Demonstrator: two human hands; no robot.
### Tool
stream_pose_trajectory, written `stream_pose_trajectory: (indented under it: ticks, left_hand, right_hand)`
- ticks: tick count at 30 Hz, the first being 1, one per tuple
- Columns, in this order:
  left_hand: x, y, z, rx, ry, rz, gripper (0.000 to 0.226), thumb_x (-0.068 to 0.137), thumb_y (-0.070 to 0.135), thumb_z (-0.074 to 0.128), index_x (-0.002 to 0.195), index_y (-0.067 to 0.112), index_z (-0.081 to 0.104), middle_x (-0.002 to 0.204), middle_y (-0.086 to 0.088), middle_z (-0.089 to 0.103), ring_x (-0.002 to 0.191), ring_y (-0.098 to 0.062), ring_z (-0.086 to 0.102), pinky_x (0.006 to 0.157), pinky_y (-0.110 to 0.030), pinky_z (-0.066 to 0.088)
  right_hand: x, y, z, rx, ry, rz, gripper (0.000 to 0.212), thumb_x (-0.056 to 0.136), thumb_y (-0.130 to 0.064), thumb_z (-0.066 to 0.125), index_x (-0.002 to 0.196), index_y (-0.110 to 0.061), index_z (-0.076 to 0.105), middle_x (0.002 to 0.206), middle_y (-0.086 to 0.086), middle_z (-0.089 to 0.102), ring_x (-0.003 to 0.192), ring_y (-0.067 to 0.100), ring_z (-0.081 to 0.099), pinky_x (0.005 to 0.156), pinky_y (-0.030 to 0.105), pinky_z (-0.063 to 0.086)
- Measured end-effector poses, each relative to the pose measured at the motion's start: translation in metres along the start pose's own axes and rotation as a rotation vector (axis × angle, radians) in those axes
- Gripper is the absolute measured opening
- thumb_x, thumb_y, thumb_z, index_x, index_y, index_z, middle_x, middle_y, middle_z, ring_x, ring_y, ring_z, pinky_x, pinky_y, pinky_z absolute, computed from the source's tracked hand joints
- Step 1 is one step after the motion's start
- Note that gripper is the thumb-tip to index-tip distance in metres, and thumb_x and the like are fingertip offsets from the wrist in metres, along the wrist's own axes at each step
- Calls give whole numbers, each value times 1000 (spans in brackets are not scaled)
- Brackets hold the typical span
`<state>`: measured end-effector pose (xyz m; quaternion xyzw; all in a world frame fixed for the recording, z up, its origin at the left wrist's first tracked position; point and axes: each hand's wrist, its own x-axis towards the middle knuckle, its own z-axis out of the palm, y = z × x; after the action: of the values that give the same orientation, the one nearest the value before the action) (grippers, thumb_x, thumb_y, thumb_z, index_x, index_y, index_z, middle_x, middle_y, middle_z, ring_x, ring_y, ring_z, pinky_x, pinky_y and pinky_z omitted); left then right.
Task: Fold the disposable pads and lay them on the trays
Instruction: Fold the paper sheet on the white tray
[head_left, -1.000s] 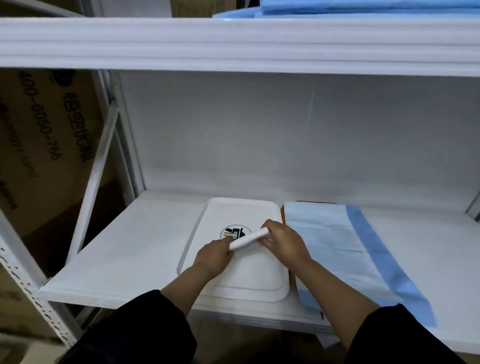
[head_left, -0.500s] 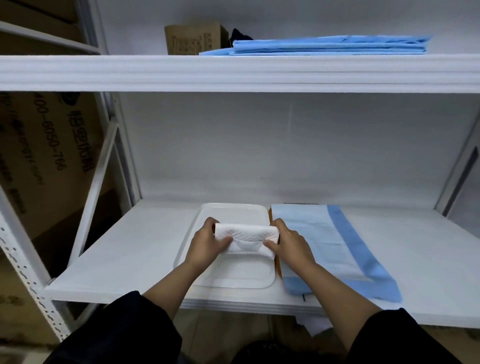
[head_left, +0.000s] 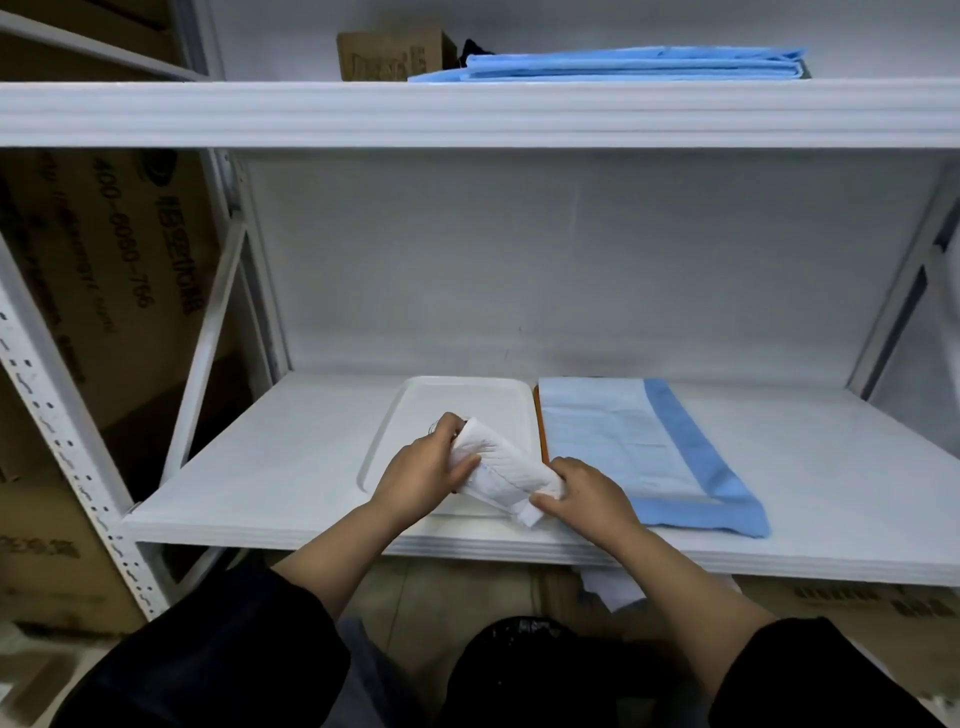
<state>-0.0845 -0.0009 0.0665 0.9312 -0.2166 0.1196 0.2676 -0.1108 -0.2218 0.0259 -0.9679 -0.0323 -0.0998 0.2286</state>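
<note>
Both hands pinch a folded white pad over the tray.
Left hand (head_left: 423, 467) grips the pad (head_left: 498, 474) at its far end, right hand (head_left: 587, 493) its near end; it slants above the white tray (head_left: 415, 395), beside a blue pad (head_left: 649, 447).

White metal shelving unit (head_left: 218, 291); lower shelf (head_left: 270, 467); upper shelf (head_left: 467, 111). On upper shelf: brown cardboard box (head_left: 387, 54), dark item just behind it, too small to tell. Left of unit: large printed cardboard carton (head_left: 104, 260). Below lower shelf: black bag (head_left: 524, 675).
</note>
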Motion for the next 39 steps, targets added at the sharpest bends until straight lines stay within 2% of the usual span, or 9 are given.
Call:
stream_pose_trajectory:
  ticks: [2,5,10,16,21,24,29,34,39]
  left_hand:
    - [-4,0,2,44,-16,44,32,91,35,56,116,19,44,96,0,65,87,-27,60,66,-32,41]
    - [-13,0,9,128,-51,109,30,87,35,59,111,20,51,100,2,66,92,-25,60,68,-31,42]
    - [-23,3,26,170,-133,190,27,84,33,61,108,22,57,108,5,65,99,-17,59,73,-28,42]
    - [-36,0,60,174,-264,217,21,85,32,61,100,19,57,104,3,63,95,-18,58,68,-29,39]
    - [-47,-8,96,190,-337,159,24,86,39,59,100,20,54,107,0,62,98,-22,58,65,-27,33]
    - [-52,-12,118,202,-372,114,27,87,39,56,104,19,52,112,-1,62,103,-24,59,70,-29,38]
    - [-60,-18,161,229,-465,0,34,89,37,53,111,13,47,115,-8,61,106,-32,59,78,-37,46]
    - [-72,-31,193,61,-500,-132,21,89,23,54,105,10,52,113,-13,56,104,-34,58,82,-40,44]
    - [-89,-52,217,-140,-549,-256,19,81,18,64,97,10,56,104,-11,61,96,-31,60,78,-33,45]
  right_hand:
    - [-7,1,6,-42,-52,-35,32,84,-46,60,105,-22,59,103,-2,63,93,16,57,71,32,46]
    - [-17,-2,16,-85,-115,-60,35,83,-47,59,106,-20,58,107,0,63,96,18,57,74,34,46]
    - [-33,-7,28,-20,-127,-60,45,83,-49,61,121,-25,55,116,-4,63,103,16,58,71,28,40]
    - [-45,-3,39,13,-122,-70,37,81,-50,64,111,-28,59,112,-8,65,103,15,59,71,28,39]
    - [-55,13,56,-4,-170,-76,32,82,-51,61,104,-28,56,106,-8,64,98,14,59,70,30,39]
    - [-59,21,65,-49,-230,-103,28,85,-46,58,106,-27,56,108,-7,64,99,15,59,69,28,39]
    - [-60,37,92,-203,-398,-139,28,92,-40,47,109,-18,51,110,3,57,99,24,58,76,35,44]
    - [-65,44,120,-179,-500,-92,32,94,-33,45,121,-21,56,118,5,55,104,29,58,80,36,46]
    - [-74,60,160,-153,-573,-13,30,93,-30,48,118,-20,59,118,8,58,103,30,58,79,37,47]
